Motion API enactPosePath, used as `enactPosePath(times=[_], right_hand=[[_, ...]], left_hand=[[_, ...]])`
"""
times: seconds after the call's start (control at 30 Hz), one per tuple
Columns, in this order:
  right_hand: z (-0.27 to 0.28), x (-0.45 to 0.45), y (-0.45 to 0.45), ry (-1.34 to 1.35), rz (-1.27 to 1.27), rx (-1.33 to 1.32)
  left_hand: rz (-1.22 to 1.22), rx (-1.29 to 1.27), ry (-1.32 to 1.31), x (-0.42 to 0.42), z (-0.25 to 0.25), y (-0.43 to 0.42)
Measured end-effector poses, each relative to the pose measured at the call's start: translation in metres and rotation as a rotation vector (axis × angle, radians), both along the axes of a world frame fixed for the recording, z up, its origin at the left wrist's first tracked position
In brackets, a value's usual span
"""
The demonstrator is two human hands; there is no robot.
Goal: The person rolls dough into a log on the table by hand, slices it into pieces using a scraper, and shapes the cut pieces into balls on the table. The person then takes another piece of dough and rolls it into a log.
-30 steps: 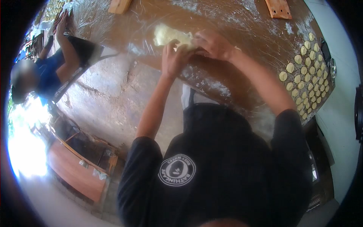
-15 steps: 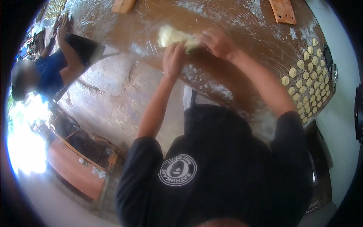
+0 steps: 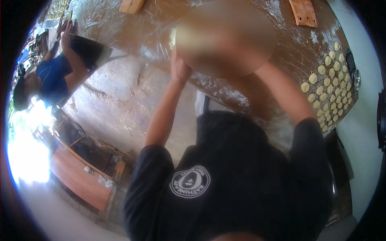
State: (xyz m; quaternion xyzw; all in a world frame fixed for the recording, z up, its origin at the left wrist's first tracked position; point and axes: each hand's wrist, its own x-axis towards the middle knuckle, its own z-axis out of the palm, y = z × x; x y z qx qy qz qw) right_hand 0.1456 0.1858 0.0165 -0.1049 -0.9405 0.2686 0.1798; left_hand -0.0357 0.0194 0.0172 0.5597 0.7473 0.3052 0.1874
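A large blurred patch covers the middle of my work area in the head view. Just past its left edge shows a strip of pale yellow dough, lying on the brown tabletop. My left hand is beside that dough at the near edge of the table; its back and wrist show, but its fingers are lost in the blur. Only a skin-coloured smear marks my right hand, on the right side of the patch. What either hand grips is hidden.
Rows of small round dough pieces lie on a floured board at the right. A wooden board with holes and another wooden piece are at the far side. At the left, a co-worker in a blue shirt works near more dough pieces.
Half a second ago both hands showed clearly on the dough, fingers bent over it; now the blur covers most of them. My forearms have hardly moved. The co-worker's head has turned slightly.
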Motion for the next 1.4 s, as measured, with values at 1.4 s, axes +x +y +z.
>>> enactPosePath(times=[1.4], right_hand=[[-0.005,-0.032,0.002,0.088,-0.002,-0.053]], left_hand=[[-0.047,0.013,0.088,-0.034,0.004,0.006]])
